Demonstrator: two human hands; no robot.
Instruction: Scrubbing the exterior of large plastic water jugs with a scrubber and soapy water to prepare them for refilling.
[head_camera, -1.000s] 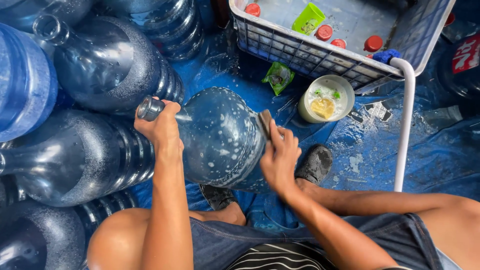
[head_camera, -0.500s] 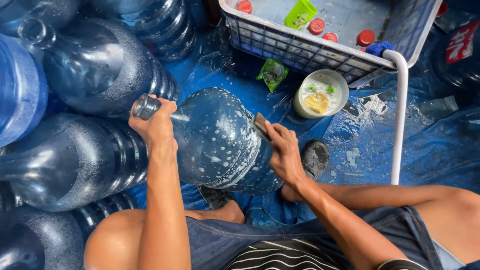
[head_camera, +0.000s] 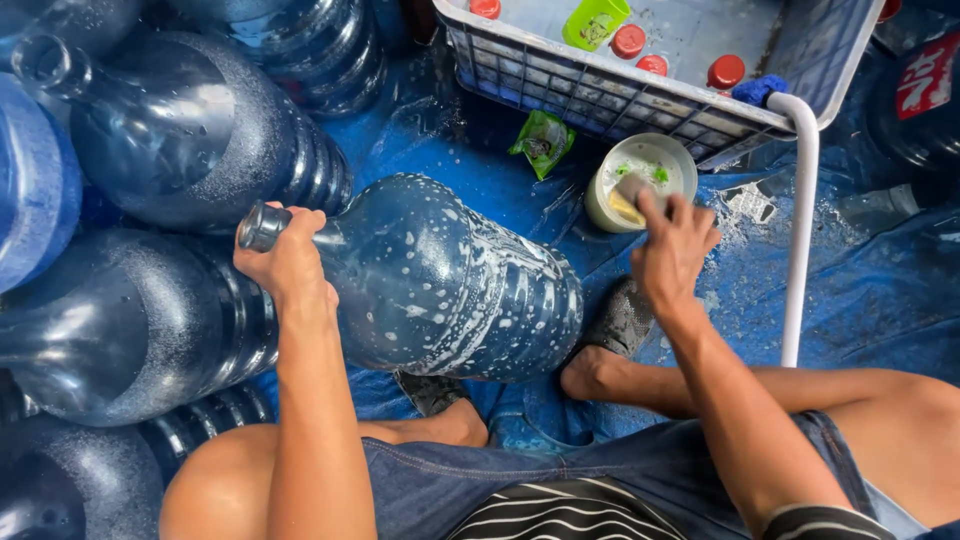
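Observation:
A large blue water jug (head_camera: 450, 285) lies on its side in front of me, streaked with white soap foam. My left hand (head_camera: 285, 262) grips its neck near the open mouth. My right hand (head_camera: 672, 243) reaches into a small white bowl (head_camera: 605, 205) of soapy stuff, its fingers closed on a scrubbing pad (head_camera: 630, 188). The bowl sits on the wet blue tarp (head_camera: 860, 290) just right of the jug's base.
Several more blue jugs (head_camera: 190, 140) lie piled at the left. A white wire crate (head_camera: 640, 95) with red caps and a green cup stands at the top. A white pipe (head_camera: 800, 220) runs down its right side. My feet rest under the jug.
My right hand has left the jug's side and moved up and right into the white bowl with the pad. The left hand keeps hold of the neck.

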